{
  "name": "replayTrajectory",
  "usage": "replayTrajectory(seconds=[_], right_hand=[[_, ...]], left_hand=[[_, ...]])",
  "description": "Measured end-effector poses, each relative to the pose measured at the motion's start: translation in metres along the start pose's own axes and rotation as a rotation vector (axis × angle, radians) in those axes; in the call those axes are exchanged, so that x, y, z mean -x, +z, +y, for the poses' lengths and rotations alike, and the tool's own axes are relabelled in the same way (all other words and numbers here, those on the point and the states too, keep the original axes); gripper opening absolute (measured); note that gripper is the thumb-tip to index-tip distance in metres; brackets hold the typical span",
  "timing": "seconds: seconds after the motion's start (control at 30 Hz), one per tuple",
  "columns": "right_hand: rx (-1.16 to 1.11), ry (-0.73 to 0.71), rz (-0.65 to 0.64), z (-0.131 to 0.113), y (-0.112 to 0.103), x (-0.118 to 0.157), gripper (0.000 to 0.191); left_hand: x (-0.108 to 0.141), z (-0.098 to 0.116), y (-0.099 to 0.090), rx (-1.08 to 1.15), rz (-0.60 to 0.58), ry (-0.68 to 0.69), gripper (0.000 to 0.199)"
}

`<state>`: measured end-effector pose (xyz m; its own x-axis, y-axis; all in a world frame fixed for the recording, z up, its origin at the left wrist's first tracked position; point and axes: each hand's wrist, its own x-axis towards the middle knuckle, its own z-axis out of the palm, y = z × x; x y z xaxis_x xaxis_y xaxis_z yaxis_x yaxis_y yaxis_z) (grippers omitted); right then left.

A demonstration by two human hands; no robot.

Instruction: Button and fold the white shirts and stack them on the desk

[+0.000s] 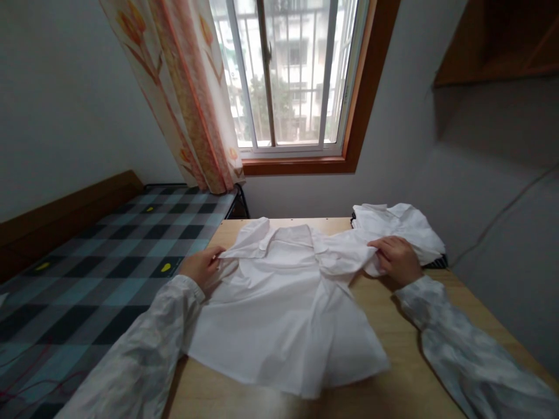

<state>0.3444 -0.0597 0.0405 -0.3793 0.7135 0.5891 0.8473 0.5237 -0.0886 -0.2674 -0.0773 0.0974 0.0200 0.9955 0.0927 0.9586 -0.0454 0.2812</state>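
A white shirt [275,314] lies spread on the wooden table, its collar end toward the window and its hem toward me. Creases run across the body, and the lower front edges hang loosely open. My left hand [203,267] is closed on the sleeve at the left, fingertips pinching the cloth near the table's left edge. Over on the right, my right hand [396,259] pinches the end of the other sleeve, which is drawn out sideways. The fingers of both hands are partly hidden by cloth or by the hands themselves.
White folded clothes [399,227] sit in a pile at the table's [384,326] far right corner, against the wall. A bed with a checked cover [131,262] adjoins on the left. Beyond are a window [292,75] and a flowered curtain [187,87]; a wooden shelf [493,46] hangs upper right.
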Motion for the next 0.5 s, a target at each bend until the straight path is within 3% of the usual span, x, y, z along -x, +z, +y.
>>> replayTrajectory(seconds=[0.1, 0.2, 0.3, 0.33, 0.4, 0.5], right_hand=[[-0.146, 0.025, -0.146, 0.014, -0.014, 0.011, 0.033], [-0.276, 0.047, -0.277, 0.02, -0.021, 0.015, 0.035], [-0.149, 0.176, -0.045, 0.033, -0.025, 0.014, 0.037], [-0.065, 0.25, 0.058, 0.039, -0.026, 0.013, 0.038], [0.086, 0.412, 0.16, 0.05, -0.026, 0.012, 0.042], [0.093, 0.522, 0.058, 0.056, -0.02, 0.014, 0.043]], left_hand=[[0.005, 0.009, 0.003, 0.248, -0.137, 0.054, 0.041], [0.005, 0.027, 0.004, 0.529, -0.401, 0.044, 0.052], [-0.008, 0.037, -0.001, 0.694, -0.636, 0.061, 0.063], [-0.016, 0.037, -0.001, 0.705, -0.621, 0.077, 0.064], [-0.033, 0.032, 0.001, 0.66, -0.401, 0.067, 0.065], [-0.06, 0.021, 0.016, 0.529, 0.034, -0.145, 0.063]])
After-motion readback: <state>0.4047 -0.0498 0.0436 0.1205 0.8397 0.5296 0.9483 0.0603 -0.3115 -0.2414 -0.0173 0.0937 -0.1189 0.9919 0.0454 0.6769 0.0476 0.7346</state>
